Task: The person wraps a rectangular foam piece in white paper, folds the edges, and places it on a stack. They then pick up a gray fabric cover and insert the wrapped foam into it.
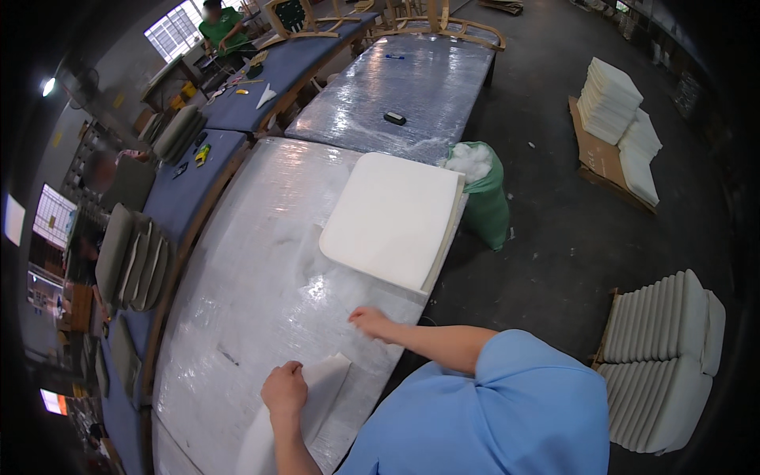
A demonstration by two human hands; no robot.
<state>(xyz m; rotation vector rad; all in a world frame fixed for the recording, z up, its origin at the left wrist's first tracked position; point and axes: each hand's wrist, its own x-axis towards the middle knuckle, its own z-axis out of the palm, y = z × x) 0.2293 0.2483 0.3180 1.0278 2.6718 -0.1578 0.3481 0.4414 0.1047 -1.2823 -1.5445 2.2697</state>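
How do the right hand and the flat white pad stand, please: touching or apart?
Apart: the head view shows tabletop between right hand and pad.

Left hand (285, 388) back up, fingers curled, grip hidden; left forearm (291, 447) rising from lower edge. Right hand (370, 323) farther forward, fingers loosely bent, right forearm (443, 344) angled leftward.

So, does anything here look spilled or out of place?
Only small things. White scraps lie on the dark floor, looking like litter. White stuffing bulges from the green sack beside the table. The white pads on it don't quite line up along their right edge.
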